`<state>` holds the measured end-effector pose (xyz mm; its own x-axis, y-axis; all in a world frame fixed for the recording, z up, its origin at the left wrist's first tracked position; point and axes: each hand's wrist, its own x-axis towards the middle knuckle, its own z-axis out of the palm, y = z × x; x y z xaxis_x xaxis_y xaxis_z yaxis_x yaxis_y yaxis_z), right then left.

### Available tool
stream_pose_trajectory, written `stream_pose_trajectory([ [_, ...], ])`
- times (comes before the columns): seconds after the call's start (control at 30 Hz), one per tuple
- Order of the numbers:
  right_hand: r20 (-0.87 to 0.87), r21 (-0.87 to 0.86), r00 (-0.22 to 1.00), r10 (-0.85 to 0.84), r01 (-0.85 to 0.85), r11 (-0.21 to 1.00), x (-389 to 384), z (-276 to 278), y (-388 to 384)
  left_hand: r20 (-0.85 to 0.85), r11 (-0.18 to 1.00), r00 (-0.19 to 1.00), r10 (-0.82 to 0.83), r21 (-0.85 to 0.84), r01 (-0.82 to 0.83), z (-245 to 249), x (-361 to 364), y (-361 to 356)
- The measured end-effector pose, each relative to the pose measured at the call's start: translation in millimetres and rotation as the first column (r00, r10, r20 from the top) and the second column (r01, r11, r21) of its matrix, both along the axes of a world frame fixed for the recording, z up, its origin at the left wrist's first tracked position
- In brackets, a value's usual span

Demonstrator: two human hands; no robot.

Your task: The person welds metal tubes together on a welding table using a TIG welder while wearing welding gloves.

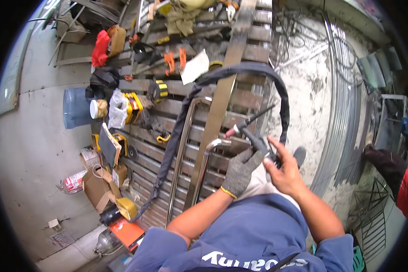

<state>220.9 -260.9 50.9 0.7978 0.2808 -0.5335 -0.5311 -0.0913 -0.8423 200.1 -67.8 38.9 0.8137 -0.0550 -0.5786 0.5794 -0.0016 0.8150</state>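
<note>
My left hand (244, 172), in a grey knit glove with a yellow cuff edge, is wrapped round the body of a black welding torch (257, 141). The torch has a pink nozzle (231, 132) pointing left and a thin black rod end pointing up to the right. My bare right hand (283, 170) has its thumb and fingers on the torch's lower part. From the torch a thick black sleeved cable (231, 70) arches over the slatted metal table. Just left of my gloved hand lies a bent shiny metal tube (207, 156).
A long flat metal bar (222, 102) crosses the slatted table (145, 168). Orange clamps (169, 62), white paper (195, 67) and a tape measure (158, 91) lie on it. A blue water jug (77, 108) and cardboard box (97, 188) are left. Metal profiles (333, 113) lie right; another person's sleeve (387, 167) shows.
</note>
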Motion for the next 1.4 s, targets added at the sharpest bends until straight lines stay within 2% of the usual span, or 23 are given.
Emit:
stream_pose_trajectory([
  [0.17,0.008,-0.023,1.0,0.003,-0.003,1.0,-4,0,0,-0.071,0.996,0.995,0.065,-0.058,-0.069,-8,-6,1],
  [0.43,0.056,-0.029,0.998,-0.01,0.012,1.0,-7,0,3,-0.017,1.0,0.999,0.027,-0.013,-0.027,-9,-6,3],
  [0.5,0.038,-0.028,0.999,-0.006,0.007,1.0,-6,2,3,-0.017,0.998,0.999,0.03,-0.049,-0.031,-6,-5,3],
  [0.53,0.048,-0.029,0.999,-0.014,0.015,0.999,-6,-1,3,0.009,1.0,1.0,0.018,-0.009,-0.018,-5,-5,3],
  [0.63,0.065,-0.018,0.998,-0.019,0.02,1.0,-9,-7,3,-0.002,0.994,0.998,0.06,-0.088,-0.06,-6,-3,0],
  [0.73,0.027,-0.048,1.0,-0.013,0.014,0.999,-10,-4,4,-0.018,1.0,1.0,0.015,0.015,-0.015,-8,-5,3],
  [0.93,0.005,-0.085,1.0,0.007,-0.007,0.996,-9,-2,3,0.04,0.997,0.997,-0.07,0.02,0.069,-4,-6,6],
  [1.03,0.011,-0.073,1.0,0.009,-0.008,0.997,-9,-4,5,-0.038,0.997,0.998,-0.055,0.046,0.057,5,-1,6],
  [1.23,0.054,-0.067,0.998,0.014,-0.01,0.998,-9,-9,8,-0.092,0.999,0.995,0.048,-0.012,-0.049,-4,-6,5],
  [1.4,0.022,-0.076,0.999,0.025,-0.024,0.997,-5,-7,7,-0.068,1.0,0.997,0.023,0.01,-0.023,-4,-6,6],
])
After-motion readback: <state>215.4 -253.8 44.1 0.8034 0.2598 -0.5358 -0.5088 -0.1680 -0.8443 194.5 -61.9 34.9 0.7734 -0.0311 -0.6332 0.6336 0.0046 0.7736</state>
